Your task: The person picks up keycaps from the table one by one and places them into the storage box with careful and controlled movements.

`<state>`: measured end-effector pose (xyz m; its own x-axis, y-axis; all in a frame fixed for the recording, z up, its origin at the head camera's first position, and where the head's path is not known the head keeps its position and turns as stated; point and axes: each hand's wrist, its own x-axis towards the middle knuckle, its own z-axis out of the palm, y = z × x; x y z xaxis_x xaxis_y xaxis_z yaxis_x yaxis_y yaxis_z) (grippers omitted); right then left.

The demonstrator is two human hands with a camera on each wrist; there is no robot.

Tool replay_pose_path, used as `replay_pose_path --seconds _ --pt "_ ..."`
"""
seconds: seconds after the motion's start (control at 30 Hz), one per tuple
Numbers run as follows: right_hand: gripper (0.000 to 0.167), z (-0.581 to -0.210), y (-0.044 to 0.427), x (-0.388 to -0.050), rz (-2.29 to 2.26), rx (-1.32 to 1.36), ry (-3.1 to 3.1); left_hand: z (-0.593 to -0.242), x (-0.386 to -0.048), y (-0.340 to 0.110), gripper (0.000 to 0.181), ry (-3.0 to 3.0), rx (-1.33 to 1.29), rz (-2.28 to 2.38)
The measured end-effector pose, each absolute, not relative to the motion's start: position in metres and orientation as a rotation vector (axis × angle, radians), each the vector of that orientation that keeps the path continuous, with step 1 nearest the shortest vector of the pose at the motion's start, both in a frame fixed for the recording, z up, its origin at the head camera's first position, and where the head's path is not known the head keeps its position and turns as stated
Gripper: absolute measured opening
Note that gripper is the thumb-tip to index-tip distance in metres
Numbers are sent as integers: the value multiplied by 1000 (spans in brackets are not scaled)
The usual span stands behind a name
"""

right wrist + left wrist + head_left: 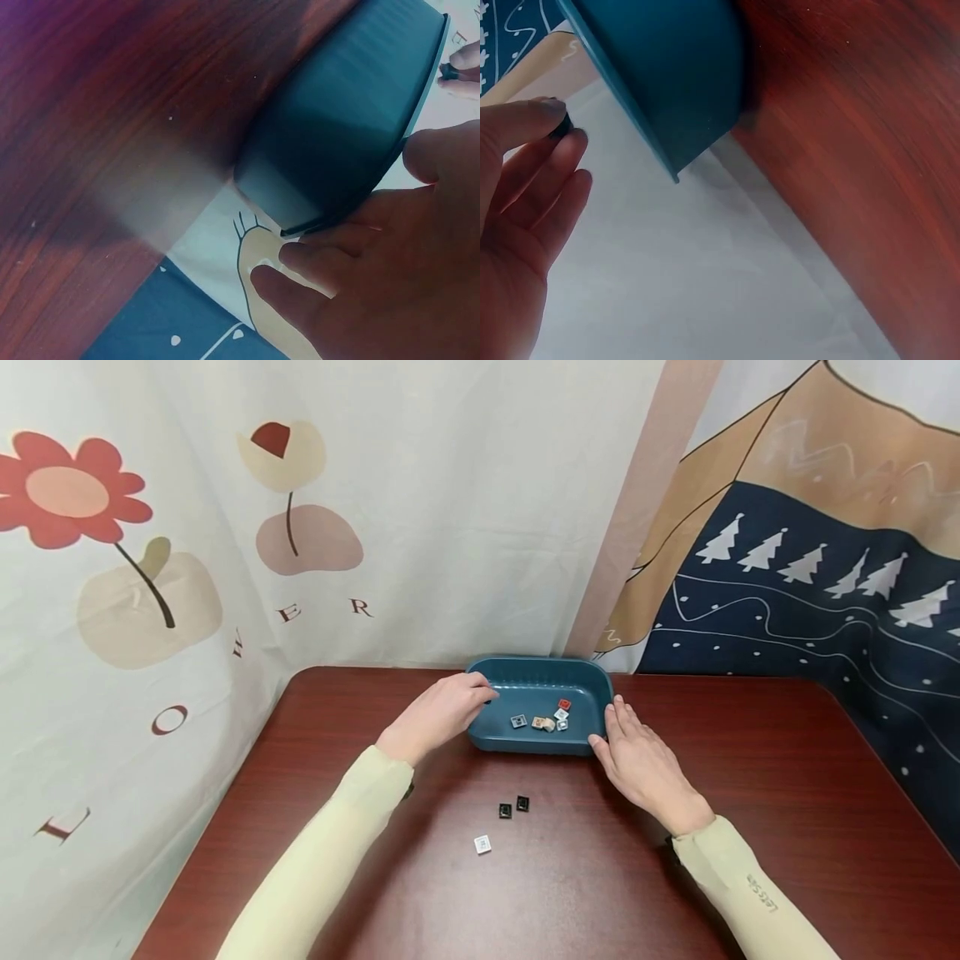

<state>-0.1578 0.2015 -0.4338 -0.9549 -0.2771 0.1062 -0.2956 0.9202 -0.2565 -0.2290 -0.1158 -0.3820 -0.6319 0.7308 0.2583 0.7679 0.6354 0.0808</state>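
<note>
Left hand (446, 708): grip pinched, small dark piece (562, 129) between thumb and fingertips, above left end of blue tray (532, 747). Right hand (643, 762): grip empty, fingers extended, touching tray's right end. Black keycaps (506, 811) on counter (600, 877).

Worktop (765, 752), reddish-brown, wood-grained. Upon it: one blue-green tub (534, 747), far edge; two black square pieces (522, 804), one white square piece (482, 844), nearer.

We see a glossy reddish-brown table (795, 760), white flower-printed cloth (450, 518) at far left, and navy tree-printed cloth (795, 610) at far right.
</note>
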Motion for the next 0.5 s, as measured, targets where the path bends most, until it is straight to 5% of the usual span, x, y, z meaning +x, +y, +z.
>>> replay_pose_path --seconds 0.5 --pt "67 -434 202 -159 427 458 -3013 -399 -255 -90 23 -2956 -1242 -179"
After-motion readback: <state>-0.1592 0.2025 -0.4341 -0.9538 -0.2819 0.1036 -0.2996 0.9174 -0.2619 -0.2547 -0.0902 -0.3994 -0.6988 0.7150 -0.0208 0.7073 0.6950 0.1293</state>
